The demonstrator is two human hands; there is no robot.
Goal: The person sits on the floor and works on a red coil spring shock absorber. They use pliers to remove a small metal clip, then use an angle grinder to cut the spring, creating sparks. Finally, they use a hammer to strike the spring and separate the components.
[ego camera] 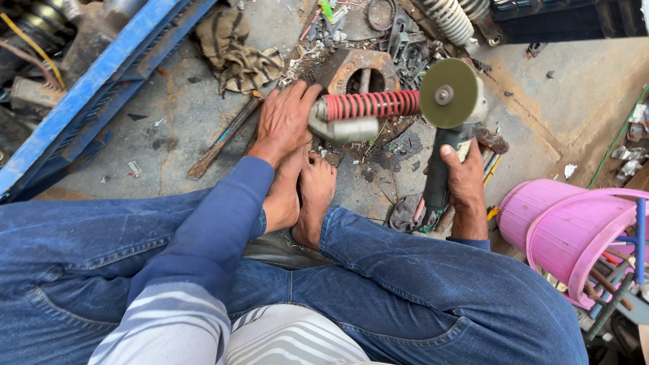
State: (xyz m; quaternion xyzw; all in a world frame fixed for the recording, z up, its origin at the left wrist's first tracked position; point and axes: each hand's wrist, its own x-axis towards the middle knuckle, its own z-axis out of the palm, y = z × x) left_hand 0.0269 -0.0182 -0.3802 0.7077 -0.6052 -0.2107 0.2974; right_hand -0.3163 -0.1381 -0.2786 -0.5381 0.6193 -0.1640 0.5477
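My left hand (284, 122) grips the silver end of a shock absorber with a red coil spring (370, 105), holding it level above the ground. My right hand (464, 177) is wrapped around the dark body of an angle grinder (443, 145). The grinder's greenish disc (447, 92) sits right at the far end of the red spring. My bare feet (304, 196) rest on the concrete under the shock absorber, between my knees in blue jeans.
A pink bucket (554, 223) with tools lies tipped at the right. A blue metal frame (101, 74) runs along the left. A crumpled rag (236, 51), a rusty round metal part (358, 67), a long chisel (223, 138) and scrap lie on the concrete.
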